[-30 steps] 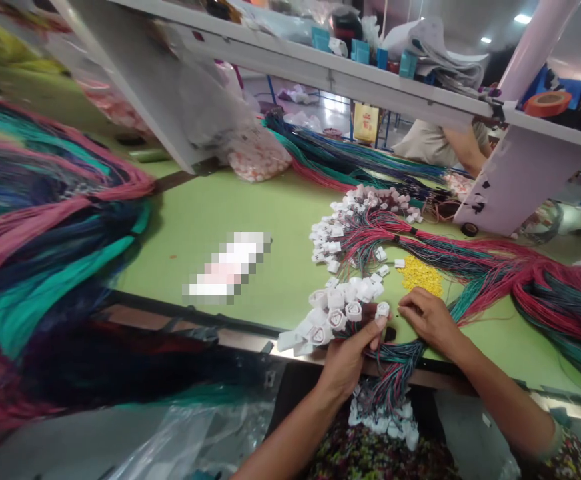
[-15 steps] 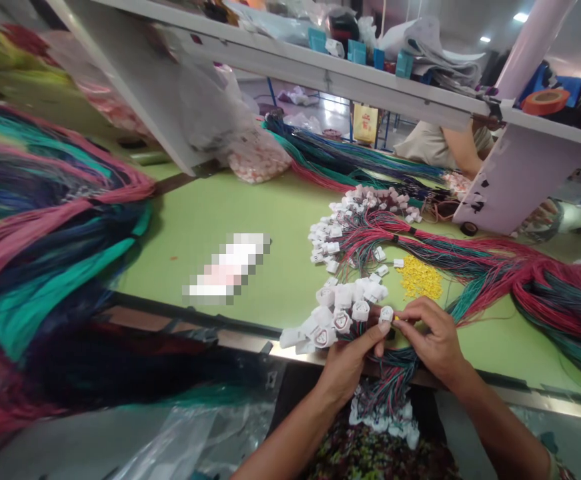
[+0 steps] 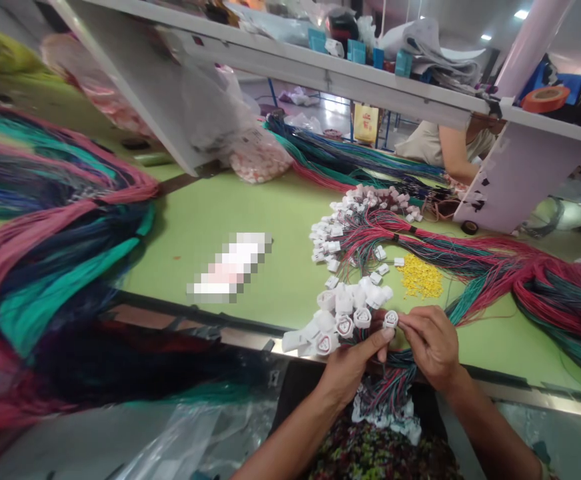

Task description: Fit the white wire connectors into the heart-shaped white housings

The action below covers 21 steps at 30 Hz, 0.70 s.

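Between its thumb and fingers, my left hand (image 3: 355, 363) holds a white wire connector (image 3: 391, 319), its open face turned up towards me. My right hand (image 3: 433, 347) is closed in a pinch with the fingertips at the connector's right edge. Whatever sits in that pinch is hidden. A cluster of larger white connectors (image 3: 344, 325) lies just left of my left hand. Beneath both hands runs a bundle of thin wires (image 3: 395, 373), ending in white connectors (image 3: 395, 420) over my lap. Small yellow pieces (image 3: 421, 276) are heaped on the green table (image 3: 180, 233) beyond my right hand.
Red and dark wire bundles (image 3: 535, 273) with white ends spread across the right side. Thick wire bundles (image 3: 60, 227) hang over the left edge. A shelf (image 3: 290, 57) crosses above the table. Behind it are a plastic bag (image 3: 260, 157) and another person's arm (image 3: 455, 150).
The yellow piece at my right fingertips no longer shows. The held connector is turned more towards me, and my right fingers are now against its edge.
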Tool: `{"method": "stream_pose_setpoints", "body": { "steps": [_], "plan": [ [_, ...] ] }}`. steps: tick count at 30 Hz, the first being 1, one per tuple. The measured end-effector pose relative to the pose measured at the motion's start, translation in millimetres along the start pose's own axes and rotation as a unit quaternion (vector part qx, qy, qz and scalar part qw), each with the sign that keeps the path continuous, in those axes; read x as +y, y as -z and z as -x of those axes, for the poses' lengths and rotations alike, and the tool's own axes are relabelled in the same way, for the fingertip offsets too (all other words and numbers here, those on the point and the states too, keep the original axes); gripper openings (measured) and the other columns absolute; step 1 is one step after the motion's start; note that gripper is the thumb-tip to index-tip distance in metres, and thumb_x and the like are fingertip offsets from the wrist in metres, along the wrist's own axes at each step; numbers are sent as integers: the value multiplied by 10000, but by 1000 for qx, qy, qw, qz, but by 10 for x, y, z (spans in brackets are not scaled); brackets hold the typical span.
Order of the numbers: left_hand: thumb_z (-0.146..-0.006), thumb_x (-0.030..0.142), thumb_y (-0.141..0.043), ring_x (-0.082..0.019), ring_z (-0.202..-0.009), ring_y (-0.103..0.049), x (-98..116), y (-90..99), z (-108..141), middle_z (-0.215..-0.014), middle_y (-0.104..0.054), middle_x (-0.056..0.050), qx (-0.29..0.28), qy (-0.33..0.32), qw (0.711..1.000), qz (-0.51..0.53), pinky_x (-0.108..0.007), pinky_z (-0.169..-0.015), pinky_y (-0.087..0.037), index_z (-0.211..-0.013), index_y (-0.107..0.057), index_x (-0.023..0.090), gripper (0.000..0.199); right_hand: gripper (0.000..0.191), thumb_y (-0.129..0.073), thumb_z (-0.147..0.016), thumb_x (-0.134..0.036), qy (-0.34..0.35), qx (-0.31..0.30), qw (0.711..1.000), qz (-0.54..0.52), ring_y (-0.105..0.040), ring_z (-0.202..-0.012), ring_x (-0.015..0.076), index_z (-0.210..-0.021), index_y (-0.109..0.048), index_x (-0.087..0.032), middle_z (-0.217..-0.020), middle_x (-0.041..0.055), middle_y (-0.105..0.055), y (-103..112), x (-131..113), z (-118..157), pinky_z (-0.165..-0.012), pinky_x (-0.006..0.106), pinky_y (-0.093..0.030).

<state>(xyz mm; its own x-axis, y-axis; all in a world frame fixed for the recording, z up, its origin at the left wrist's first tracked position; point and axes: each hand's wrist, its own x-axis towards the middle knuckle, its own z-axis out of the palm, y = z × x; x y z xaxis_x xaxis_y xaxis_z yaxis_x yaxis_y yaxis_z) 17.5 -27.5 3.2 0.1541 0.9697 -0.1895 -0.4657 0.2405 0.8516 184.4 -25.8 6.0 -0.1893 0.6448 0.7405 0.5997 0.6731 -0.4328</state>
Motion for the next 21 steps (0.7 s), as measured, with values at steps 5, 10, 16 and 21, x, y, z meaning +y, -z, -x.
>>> {"method": "stream_pose_setpoints", "body": {
  "steps": [5,10,16,21],
  "plan": [
    [-711,414,-833,-122,-482,-495,-8,10,32,-506,-597,20,-5,-35,996,-81,-262,-501,-392,-720,-747,179,251,100,-660,-929,-140,-154,27,978,-136,-639,-803,174,-931,-709,-227,-850,29,-658,135,-203,-82,-701,283,-538],
    [-711,465,-832,-134,-510,-494,-6,-36,50,-534,-587,-11,-15,-60,992,-106,-282,-513,-392,-493,-626,192,406,96,-637,-949,-184,-191,-29,967,-166,-635,-791,174,-953,-725,-223,-855,36,-657,222,-328,-119,-694,283,-534],
    [-743,466,-794,-130,-503,-469,45,-85,77,-539,-566,5,-29,-66,990,-122,-287,-514,-388,-543,-634,205,365,115,-627,-959,-161,-160,-35,975,-148,-632,-796,164,-978,-721,-225,-867,32,-655,210,-318,-97,-696,271,-527],
    [-731,453,-800,-137,-499,-453,99,-121,103,-515,-536,17,-26,-55,989,-132,-285,-499,-382,-567,-629,220,332,122,-631,-956,-135,-127,-37,982,-131,-632,-785,160,-979,-714,-221,-854,28,-657,234,-324,-113,-697,271,-532]
  ]
}}
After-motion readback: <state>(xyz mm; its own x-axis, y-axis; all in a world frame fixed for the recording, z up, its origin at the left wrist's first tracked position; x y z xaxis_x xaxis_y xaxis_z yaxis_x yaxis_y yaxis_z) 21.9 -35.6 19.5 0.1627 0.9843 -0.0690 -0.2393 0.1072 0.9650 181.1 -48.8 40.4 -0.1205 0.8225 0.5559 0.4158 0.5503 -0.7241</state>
